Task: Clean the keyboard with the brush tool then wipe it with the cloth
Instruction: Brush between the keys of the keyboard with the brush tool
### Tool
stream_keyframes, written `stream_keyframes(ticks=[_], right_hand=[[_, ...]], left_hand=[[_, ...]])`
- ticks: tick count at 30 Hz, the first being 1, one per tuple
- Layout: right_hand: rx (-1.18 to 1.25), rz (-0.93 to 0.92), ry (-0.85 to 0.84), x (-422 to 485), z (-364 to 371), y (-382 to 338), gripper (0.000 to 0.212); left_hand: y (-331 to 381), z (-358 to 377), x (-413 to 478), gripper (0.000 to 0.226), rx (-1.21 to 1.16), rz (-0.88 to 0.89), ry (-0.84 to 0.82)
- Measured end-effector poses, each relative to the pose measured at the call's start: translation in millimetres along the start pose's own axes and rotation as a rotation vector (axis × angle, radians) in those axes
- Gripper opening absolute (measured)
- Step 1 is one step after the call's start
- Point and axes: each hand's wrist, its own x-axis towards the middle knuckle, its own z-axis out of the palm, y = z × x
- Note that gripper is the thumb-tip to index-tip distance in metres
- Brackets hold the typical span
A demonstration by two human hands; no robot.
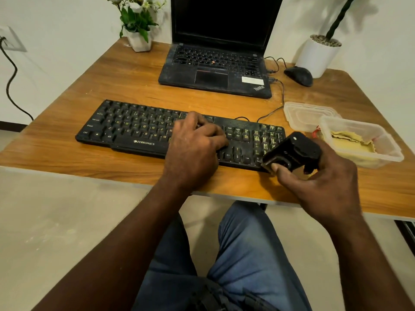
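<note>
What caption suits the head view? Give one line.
Left hand rests on the Zebronics keyboard; right hand grips the black brush tool; yellow cloth lies in a plastic container.

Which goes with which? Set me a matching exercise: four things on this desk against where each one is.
Things
1. brush tool
2. cloth
3. mouse
4. left hand

Places
A. resting on the keyboard
B. held in the right hand
C. beside the round white pot
D. inside the clear tub

Pairs: 1-B, 2-D, 3-C, 4-A
</note>
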Motion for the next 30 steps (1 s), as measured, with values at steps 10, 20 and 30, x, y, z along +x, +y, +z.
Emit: stream_keyframes(ticks=[10, 20, 30], right_hand=[[-0.114, 0.020, -0.095, 33.7, 19.3, -14.7, 0.052], [-0.103, 0.035, -0.289, 42.1, 3.7, -15.2, 0.061], [-0.050, 0.039, -0.321, 38.8, 2.1, -18.3, 0.062]], left_hand=[[0.0, 1.1, -0.4, 0.049, -0.041, -0.026, -0.007], [-1.9, 3.3, 0.7, 0.049, -0.044, -0.032, -0.006], [-2.8, 4.3, 1.1, 0.048, -0.056, -0.032, 0.009]])
